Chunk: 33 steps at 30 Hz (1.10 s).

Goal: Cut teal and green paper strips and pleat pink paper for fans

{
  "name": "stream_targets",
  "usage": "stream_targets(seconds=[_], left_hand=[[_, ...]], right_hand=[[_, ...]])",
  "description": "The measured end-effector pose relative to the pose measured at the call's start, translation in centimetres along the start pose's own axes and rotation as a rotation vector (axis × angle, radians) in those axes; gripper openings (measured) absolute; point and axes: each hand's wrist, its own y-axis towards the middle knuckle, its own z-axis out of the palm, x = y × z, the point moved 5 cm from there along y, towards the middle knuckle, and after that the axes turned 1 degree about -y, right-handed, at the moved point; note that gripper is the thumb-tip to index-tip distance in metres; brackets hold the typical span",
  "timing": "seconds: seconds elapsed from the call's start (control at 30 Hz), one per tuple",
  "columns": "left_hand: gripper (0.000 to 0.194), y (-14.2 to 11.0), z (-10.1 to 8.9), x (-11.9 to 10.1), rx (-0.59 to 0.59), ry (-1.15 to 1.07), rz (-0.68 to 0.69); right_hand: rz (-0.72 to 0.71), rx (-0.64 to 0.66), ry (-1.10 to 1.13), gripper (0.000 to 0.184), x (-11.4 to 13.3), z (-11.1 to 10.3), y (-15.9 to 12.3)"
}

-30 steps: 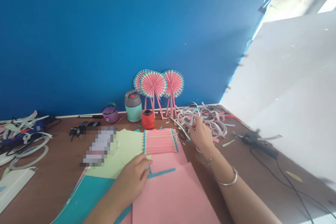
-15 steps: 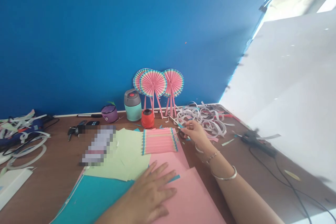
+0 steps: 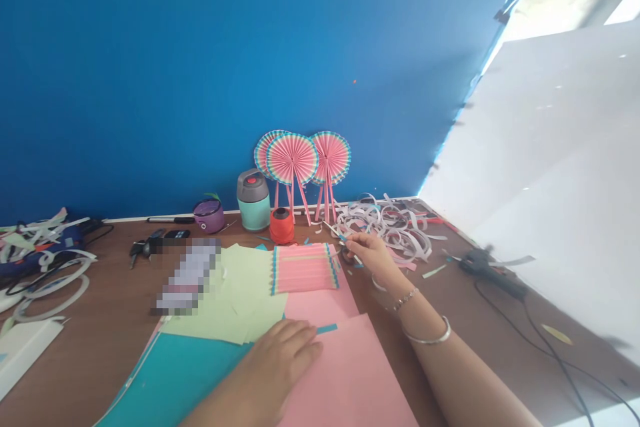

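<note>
My left hand lies palm down on a pink paper sheet, its fingers close together and slightly bent. By its fingertips, a short blue strip shows at the sheet's top edge. My right hand is farther forward, thumb and fingers pinched on a thin pale stick with a blue part; its exact kind is unclear. Just left of that hand, a pleated pink paper with blue-edged sides rests on another pink sheet. Something dark beneath the right fingertips is partly hidden.
Pale green sheets and a teal sheet lie to the left. Behind stand round pink paper fans, a teal jar, a red spool and a purple pot. Curled paper strips and a corded power strip are right.
My left hand's spread fingers have drawn together, and the hand has shifted slightly left. The front pink sheet has slid a little left and away, uncovering more blue strip. My right hand has barely moved.
</note>
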Motion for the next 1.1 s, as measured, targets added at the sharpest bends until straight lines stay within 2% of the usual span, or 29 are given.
stream_targets(seconds=[0.2, 0.3, 0.43, 0.5, 0.63, 0.8, 0.97, 1.1], left_hand=[[0.054, 0.3, -1.1, 0.6, 0.047, 0.075, -0.100], [0.051, 0.2, -1.6, 1.2, 0.040, 0.099, -0.177], [0.046, 0.0, -2.1, 2.3, -0.055, 0.003, -0.305], [0.041, 0.0, -2.3, 2.9, -0.083, -0.065, -0.403], [0.025, 0.0, -2.8, 3.5, -0.081, -0.144, -0.560], [0.010, 0.1, -2.8, 3.8, -0.109, -0.214, -0.612], [0.024, 0.0, -2.4, 4.4, -0.162, -0.277, -0.591], [0.019, 0.0, -2.4, 4.6, -0.184, -0.390, -0.607]], right_hand=[[0.010, 0.180, -0.088, 0.015, 2.4, 0.9, -1.3], [0.028, 0.386, -0.258, 0.013, 2.8, 1.9, -2.2], [0.010, 0.738, -0.586, 0.010, 2.5, 3.2, -3.8], [0.037, 0.833, -0.653, 0.011, 2.4, 3.4, -4.4], [0.092, 0.836, -0.715, 0.012, 2.0, 3.2, -4.5], [0.074, 0.865, -0.665, 0.013, 1.4, 3.1, -4.2], [0.030, 0.834, -0.501, 0.017, 1.6, 2.8, -4.3], [0.023, 0.792, -0.383, 0.016, 1.7, 2.3, -4.2]])
